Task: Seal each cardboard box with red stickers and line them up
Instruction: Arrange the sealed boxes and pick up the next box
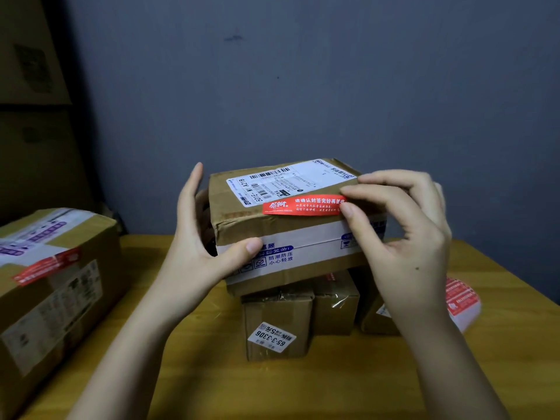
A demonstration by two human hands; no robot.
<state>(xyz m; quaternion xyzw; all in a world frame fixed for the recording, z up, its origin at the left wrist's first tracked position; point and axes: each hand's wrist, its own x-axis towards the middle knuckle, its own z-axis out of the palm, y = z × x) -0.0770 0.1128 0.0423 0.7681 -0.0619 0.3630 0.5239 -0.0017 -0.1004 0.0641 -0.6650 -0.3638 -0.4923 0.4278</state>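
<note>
A cardboard box (242,219) with a white shipping label on top is held up above the table. My left hand (200,241) grips its left end, thumb on the front face and fingers behind. A red sticker (300,205) lies along the box's top front edge. My right hand (403,225) pinches the sticker's right end between thumb and forefinger against the box. A bigger box (57,286) at the left carries a red sticker (45,268) across its top edge.
Under the held box stand small cardboard boxes (278,322) on the yellow wooden table (303,389), one with a white price label. A roll of red stickers (462,301) lies at the right behind my right wrist. A grey wall rises behind.
</note>
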